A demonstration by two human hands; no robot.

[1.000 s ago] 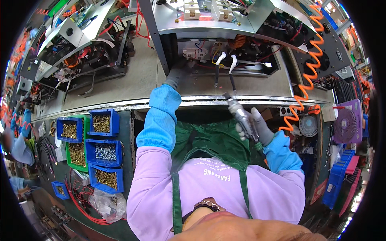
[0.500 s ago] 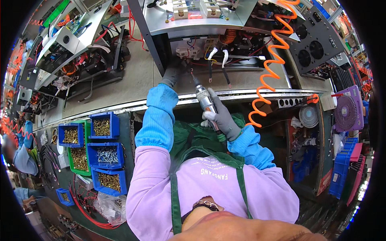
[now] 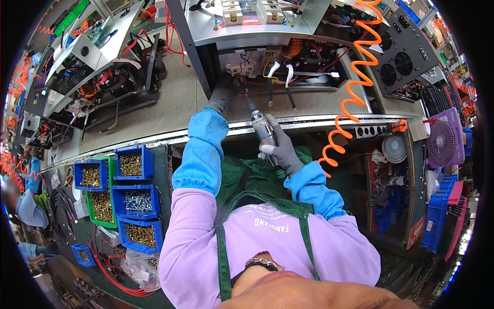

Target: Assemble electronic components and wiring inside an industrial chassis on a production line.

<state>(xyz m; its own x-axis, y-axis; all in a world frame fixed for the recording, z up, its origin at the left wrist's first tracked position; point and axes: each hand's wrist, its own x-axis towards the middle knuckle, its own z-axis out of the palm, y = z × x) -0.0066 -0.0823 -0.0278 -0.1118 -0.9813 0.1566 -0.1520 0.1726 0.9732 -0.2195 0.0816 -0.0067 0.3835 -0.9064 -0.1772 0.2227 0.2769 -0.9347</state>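
My right hand (image 3: 285,153), in a grey glove, is wrapped round a power screwdriver (image 3: 263,133). Its bit points up and slightly left, toward the opening at the front of a metal equipment chassis (image 3: 252,35). Close to the bit tip, my gloved left hand (image 3: 221,98) reaches into the left side of that opening; its fingers are dark and partly hidden there. Inside the opening sits a pale terminal block (image 3: 241,68). To the right of the bit, two black cables with white sleeves (image 3: 289,74) hang out, their bare lugs over the bench edge.
Blue bins (image 3: 135,200) and a green bin (image 3: 104,222) of screws stand at left. A coiled orange hose (image 3: 355,82) hangs at right. Another opened chassis (image 3: 87,62) lies far left. A dark panel with fans (image 3: 404,51) and a purple fan (image 3: 443,139) stand right.
The orange hose has swung a little to the right. My right forearm has shifted slightly left, while the screwdriver and my left hand stay almost in place.
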